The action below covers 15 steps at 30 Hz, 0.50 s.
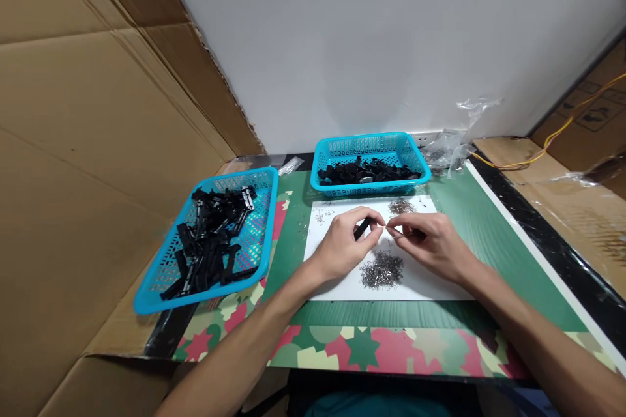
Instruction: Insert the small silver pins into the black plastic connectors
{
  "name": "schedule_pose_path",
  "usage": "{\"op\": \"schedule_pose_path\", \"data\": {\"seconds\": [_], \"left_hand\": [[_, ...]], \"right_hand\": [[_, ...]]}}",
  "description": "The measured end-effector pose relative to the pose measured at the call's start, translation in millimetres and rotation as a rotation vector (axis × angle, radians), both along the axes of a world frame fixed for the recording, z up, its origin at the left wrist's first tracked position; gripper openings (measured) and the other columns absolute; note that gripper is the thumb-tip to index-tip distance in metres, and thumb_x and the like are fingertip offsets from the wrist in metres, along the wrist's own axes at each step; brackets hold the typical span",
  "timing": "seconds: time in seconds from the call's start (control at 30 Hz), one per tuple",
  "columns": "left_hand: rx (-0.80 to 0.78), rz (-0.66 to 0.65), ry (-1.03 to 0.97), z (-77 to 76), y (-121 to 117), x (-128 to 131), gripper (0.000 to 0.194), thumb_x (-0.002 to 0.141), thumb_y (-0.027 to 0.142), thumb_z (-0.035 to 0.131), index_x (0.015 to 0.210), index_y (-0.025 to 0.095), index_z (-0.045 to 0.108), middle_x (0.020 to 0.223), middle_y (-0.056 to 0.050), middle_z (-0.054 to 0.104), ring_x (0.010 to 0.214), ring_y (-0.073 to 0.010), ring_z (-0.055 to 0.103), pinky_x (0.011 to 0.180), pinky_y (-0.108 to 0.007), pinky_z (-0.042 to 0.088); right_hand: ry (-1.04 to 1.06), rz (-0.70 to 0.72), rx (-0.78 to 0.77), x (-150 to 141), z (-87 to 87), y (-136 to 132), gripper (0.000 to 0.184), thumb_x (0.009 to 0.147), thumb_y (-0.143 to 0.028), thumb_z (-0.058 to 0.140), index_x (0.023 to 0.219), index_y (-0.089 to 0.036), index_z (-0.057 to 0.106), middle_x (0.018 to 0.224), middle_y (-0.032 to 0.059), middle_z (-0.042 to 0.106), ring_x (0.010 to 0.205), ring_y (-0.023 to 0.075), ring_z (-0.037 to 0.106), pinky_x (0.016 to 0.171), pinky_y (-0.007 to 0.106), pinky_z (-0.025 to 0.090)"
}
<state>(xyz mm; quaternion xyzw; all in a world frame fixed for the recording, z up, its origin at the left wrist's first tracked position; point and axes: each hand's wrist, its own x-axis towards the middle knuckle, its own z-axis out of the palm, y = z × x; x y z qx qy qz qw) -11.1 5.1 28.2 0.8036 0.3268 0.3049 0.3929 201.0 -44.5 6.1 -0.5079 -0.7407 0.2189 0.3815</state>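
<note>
Over the white sheet of paper [337, 290], my left hand [348, 238] is closed around a small black plastic part [362, 228]. My right hand [430, 241] is pinched, its fingertips almost meeting those of the left. Whatever sits between the right fingertips is too small to name, and a dark spot shows inside that hand. Below the hands lies a pile of tiny metal pieces [381, 270], like small springs or clips. A smaller, browner pile of metal bits [402, 206] lies just beyond the fingers.
A blue basket [271, 228] of black plastic parts [208, 241] stands at the left. Another blue basket [372, 138] at the back holds smaller black pieces [366, 171]. Clear plastic bags [447, 150] lie beside it. Cardboard [98, 143] walls the left; yellow wires [542, 153] run at the right.
</note>
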Motion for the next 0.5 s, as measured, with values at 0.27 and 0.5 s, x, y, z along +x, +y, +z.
{"op": "schedule_pose_path", "data": {"seconds": [0.27,0.5], "left_hand": [[-0.077,0.032,-0.065,-5.2,2.2,1.8,0.013,0.099,0.023,0.061,0.1,0.019,0.073,0.101,-0.006,0.074,0.095,-0.0211,0.065,0.083,-0.03,0.047],[-0.37,0.161,-0.358,-11.9,19.4,-2.6,0.069,0.089,0.019,0.072,0.155,0.022,0.05,0.116,-0.007,0.067,0.073,-0.0108,0.054,0.064,-0.024,0.045]], "right_hand": [[-0.115,-0.122,-0.09,8.6,1.5,5.6,0.019,0.089,-0.028,0.061,0.094,-0.022,0.078,0.062,-0.0003,0.058,0.056,0.0144,0.047,0.06,0.03,0.033],[-0.202,-0.085,-0.191,0.3,-0.2,3.1,0.019,0.096,-0.037,0.064,0.097,-0.025,0.079,0.069,0.0009,0.067,0.064,0.0169,0.058,0.062,0.03,0.033]]}}
